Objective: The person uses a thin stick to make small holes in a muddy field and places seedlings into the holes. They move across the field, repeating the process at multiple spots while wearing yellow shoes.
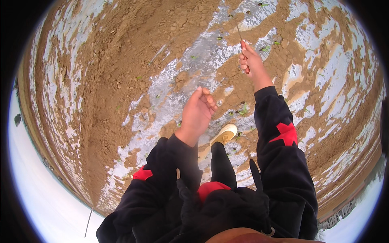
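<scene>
My right hand (250, 60) grips the reddish handle of a thin metal tool (239, 32), its narrow shaft pointing away from me over the soil. The exact kind of tool cannot be told. Nearer to me, my left hand (199, 111) is raised above the ground with its fingers loosely curled, and no object shows in it. Beneath both hands runs plastic mulch film (194, 54), partly covered by brown soil. Small green seedlings (243, 110) stand at dark holes in the film, some near my shoe (225, 133).
A bare soil furrow (103, 106) runs along the left. More soil-splashed film strips (334, 70) lie on the right. Clods (182, 78) sit on the film between the rows. Buildings (339, 214) stand far off at the lower right, and a pole (88, 222) at the lower left.
</scene>
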{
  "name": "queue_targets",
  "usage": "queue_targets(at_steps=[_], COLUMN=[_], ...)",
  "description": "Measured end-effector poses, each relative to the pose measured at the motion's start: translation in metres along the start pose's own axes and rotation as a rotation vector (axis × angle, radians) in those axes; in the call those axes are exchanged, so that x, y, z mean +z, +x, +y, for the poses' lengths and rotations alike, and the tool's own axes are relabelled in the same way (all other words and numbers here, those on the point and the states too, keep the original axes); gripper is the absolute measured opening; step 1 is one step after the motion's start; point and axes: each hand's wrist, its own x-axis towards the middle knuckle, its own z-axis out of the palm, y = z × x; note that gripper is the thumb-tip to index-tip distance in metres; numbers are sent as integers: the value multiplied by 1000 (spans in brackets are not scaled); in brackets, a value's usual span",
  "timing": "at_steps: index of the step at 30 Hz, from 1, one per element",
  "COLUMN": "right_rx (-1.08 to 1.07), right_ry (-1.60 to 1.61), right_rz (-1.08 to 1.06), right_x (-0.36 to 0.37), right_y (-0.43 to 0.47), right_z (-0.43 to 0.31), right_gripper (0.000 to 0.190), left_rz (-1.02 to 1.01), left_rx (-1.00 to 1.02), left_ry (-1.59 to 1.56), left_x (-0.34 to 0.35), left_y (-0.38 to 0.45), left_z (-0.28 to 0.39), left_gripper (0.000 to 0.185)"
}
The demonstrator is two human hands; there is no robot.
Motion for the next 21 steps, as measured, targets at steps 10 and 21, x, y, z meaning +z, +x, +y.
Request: queue_targets(at_steps=[10,21], right_rx=[265,260], right_ry=[557,428], right_rz=[-312,-255], right_x=[8,32], right_y=[-25,-23], right_z=[78,94], right_gripper=[37,42], left_rz=[32,70], left_rx=[-6,6], left_ry=[-15,-16], left_x=[-15,-38], left_y=[-13,-24], left_z=[1,1], left_gripper=[22,22])
